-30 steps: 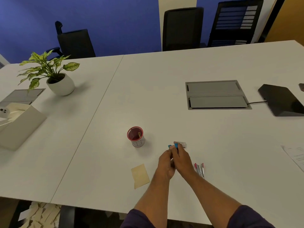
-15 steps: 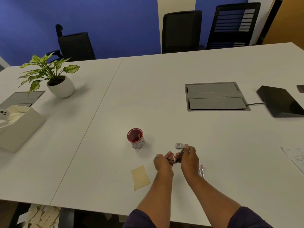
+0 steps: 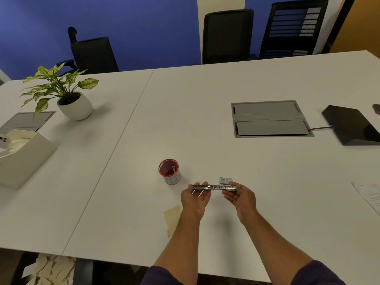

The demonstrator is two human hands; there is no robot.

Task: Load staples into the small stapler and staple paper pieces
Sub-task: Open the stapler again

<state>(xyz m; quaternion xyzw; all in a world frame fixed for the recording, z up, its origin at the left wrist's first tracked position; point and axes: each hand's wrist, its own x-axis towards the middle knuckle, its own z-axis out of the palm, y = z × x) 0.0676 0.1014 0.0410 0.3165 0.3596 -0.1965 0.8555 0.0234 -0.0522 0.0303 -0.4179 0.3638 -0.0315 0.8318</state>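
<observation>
A: So, where is the small metal stapler (image 3: 213,187) at this moment?

B: You hold it above the white table (image 3: 226,89), swung fully open into 1 long silver strip that runs left to right between your 2 hands. Your left hand (image 3: 195,199) has its fingers curled under the left end, with the thumb on the near side. Your right hand (image 3: 240,197) pinches the right end between thumb and fingertips.

A: And the staples?

B: You have a small grey box with a barcode label (image 3: 225,180) lying on the table just beyond the stapler's right half, close to your right fingertips. I cannot tell what is inside it, nor whether any staples sit in the open channel.

A: What about the paper?

B: You have a tan slip of paper (image 3: 172,219) lying flat on the table near your left forearm, partly hidden by it.

A: Anything else around you?

B: You have a red-rimmed white cup (image 3: 169,171) standing to the left of the stapler, a little farther away. Farther off, a leafy plant in a round white pot (image 3: 75,106) stands at the left, a grey cable hatch (image 3: 269,119) is set into the table on the right, and a black wedge-shaped device (image 3: 353,126) sits beyond that. Printed sheets (image 3: 370,194) lie at the right edge.
</observation>
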